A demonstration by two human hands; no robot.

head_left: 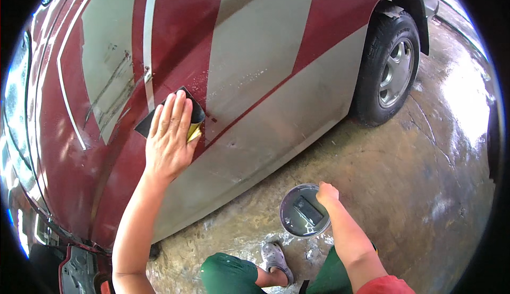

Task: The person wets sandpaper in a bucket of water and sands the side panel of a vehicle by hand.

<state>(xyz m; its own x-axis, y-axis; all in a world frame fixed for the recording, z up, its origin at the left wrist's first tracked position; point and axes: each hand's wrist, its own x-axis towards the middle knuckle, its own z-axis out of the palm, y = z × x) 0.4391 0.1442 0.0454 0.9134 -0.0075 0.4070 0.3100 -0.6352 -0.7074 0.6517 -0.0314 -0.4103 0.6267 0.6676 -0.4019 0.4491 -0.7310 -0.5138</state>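
My left hand (pixel 169 137) lies with its fingers straight and together over a dark sheet of sandpaper (pixel 198 112), pressing it to the van's maroon side panel (pixel 175 44). A yellow piece (pixel 194 131) shows under the hand by the thumb; whether it belongs to the sheet I cannot tell. Lower right, my right hand (pixel 326 193) is closed on the rim of a round grey bucket (pixel 283 220). Greyish water and a dark rectangular block (pixel 308 210) are inside it. Left of the sandpaper, dark scratches (pixel 114 94) cross a grey stripe.
The vehicle's lower panel (pixel 255 145) is grey, with a wheel (pixel 390 70) at the upper right. Wet, stained concrete floor (pixel 393 187) lies beside it. My foot in a grey clog (pixel 274 257) stands below, near my green-clad knee (pixel 228 273).
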